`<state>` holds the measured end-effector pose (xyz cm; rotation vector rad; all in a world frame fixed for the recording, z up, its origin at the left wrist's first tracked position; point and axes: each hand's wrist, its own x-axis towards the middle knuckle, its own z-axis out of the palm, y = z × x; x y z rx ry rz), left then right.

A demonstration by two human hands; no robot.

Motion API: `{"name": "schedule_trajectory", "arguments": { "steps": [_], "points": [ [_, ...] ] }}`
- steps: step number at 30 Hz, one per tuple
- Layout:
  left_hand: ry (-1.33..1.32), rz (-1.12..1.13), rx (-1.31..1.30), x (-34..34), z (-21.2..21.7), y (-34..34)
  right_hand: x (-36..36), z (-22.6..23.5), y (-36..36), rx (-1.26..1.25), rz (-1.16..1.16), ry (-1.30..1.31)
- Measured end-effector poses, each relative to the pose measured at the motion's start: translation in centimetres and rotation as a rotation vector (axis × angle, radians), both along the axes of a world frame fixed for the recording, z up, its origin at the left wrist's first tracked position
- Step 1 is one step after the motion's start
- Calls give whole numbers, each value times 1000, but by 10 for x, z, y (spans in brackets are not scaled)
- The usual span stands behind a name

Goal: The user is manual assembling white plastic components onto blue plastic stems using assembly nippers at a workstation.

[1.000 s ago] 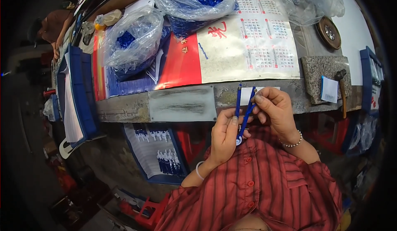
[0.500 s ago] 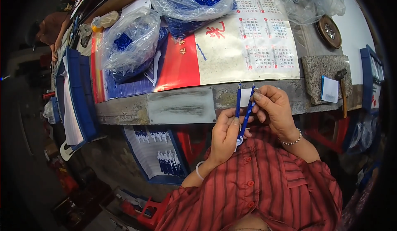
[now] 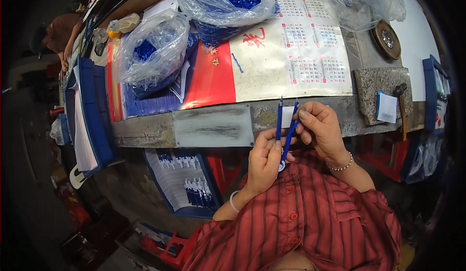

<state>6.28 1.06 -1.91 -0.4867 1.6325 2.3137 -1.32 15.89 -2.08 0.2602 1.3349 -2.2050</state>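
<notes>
A blue drawing compass (image 3: 279, 120) stands between my hands, its two legs slightly spread and their metal points up, away from me. Its pale round hinge end lies low, near my shirt. My left hand (image 3: 263, 163) is closed around the lower part of the legs. With thumb and fingertips, my right hand (image 3: 321, 128) pinches the right leg close to its tip. Whether a small part sits between those fingertips is hidden. Both hands are just in front of the table edge (image 3: 264, 117).
Two clear plastic bags of blue parts, one large (image 3: 206, 31) and one smaller (image 3: 162, 69), rest on a calendar sheet (image 3: 262, 82). At right lie a stone block (image 3: 366, 84), a hammer (image 3: 402, 111) and a round dish (image 3: 377, 33). A blue tray (image 3: 165, 188) holds several blue-and-white pieces.
Almost nothing differs. The view has shifted very slightly; both hands keep the same grip on the compass.
</notes>
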Motion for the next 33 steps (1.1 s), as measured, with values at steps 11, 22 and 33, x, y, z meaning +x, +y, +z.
{"name": "schedule_trajectory", "arguments": {
  "steps": [11,22,33],
  "points": [
    [20,2,66,0,-1,-7,-2,12,-7,54,-8,32],
    [66,80,87,3,-1,-21,-1,13,-27,13,62,52],
    [86,64,56,4,-1,-19,1,15,-26,1,43,44]
  ]
}}
